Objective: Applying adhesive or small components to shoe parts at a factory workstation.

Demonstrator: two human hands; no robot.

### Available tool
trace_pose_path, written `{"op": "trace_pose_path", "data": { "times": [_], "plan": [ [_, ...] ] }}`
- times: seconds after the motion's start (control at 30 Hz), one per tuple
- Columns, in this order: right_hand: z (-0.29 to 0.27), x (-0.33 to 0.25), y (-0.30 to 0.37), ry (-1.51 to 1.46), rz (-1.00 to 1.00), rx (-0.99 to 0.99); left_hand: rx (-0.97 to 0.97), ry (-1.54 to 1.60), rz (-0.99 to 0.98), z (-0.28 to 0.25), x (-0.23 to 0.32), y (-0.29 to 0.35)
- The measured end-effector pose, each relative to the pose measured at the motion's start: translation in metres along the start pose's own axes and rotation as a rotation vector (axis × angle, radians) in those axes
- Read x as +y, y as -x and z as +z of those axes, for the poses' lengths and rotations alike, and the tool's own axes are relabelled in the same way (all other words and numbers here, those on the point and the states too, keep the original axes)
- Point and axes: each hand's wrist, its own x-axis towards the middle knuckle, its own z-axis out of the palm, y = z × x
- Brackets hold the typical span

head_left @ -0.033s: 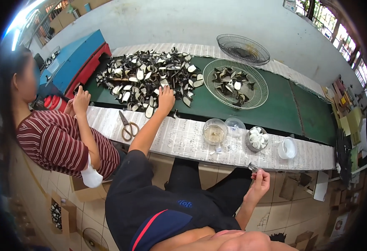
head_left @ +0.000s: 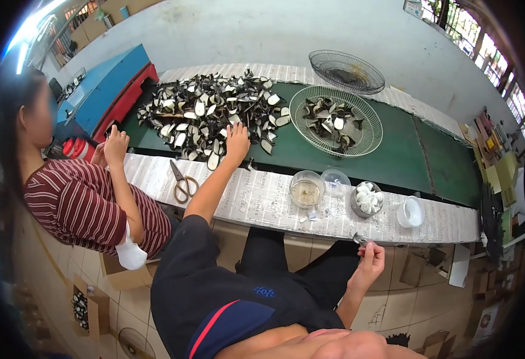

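Observation:
My left hand (head_left: 237,142) reaches over the green surface (head_left: 403,136) and lies on the near edge of a heap of small black pieces with white sole-shaped faces (head_left: 200,107). Its fingers are stretched out, with their tips at a pale piece. Off the front edge of the table, my right hand (head_left: 368,266) is closed, pinching a small shiny metal tool (head_left: 359,239) whose exact kind is too small to tell. Nearest to that hand are a round tub of white lumps (head_left: 368,198) and a white cup (head_left: 411,212).
A wire basket (head_left: 367,143) holds more black pieces; a wire fan guard (head_left: 325,60) leans behind it. Scissors (head_left: 183,182), a clear tub (head_left: 307,189) and a clear lid (head_left: 335,181) lie along the pale front strip. At left, a person in a striped shirt (head_left: 83,197) works with both hands.

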Motion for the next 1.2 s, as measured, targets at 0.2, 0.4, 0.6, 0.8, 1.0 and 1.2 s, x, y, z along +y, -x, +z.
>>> {"op": "trace_pose_path", "data": {
  "times": [0.2,0.4,0.6,0.8,1.0,1.2],
  "plan": [
    [0.004,-0.005,0.001,0.047,0.001,-0.015,-0.091,-0.224,0.183,0.012,-0.02,-0.012],
    [-0.014,0.003,0.004,0.083,-0.036,0.04,-0.176,-0.193,0.266,0.02,-0.027,-0.018],
    [-0.013,0.005,-0.002,0.024,0.01,0.067,-0.349,-0.054,0.316,0.005,-0.026,-0.022],
    [-0.016,0.006,-0.008,-0.037,0.006,0.053,-0.09,0.336,0.407,0.011,-0.038,-0.019],
    [-0.025,0.018,-0.005,-0.007,0.006,0.086,-0.479,-0.332,0.498,-0.008,-0.027,-0.035],
    [-0.036,0.01,0.001,-0.036,-0.028,0.133,-0.519,-0.378,0.452,0.007,-0.028,-0.051]
  ]
}}
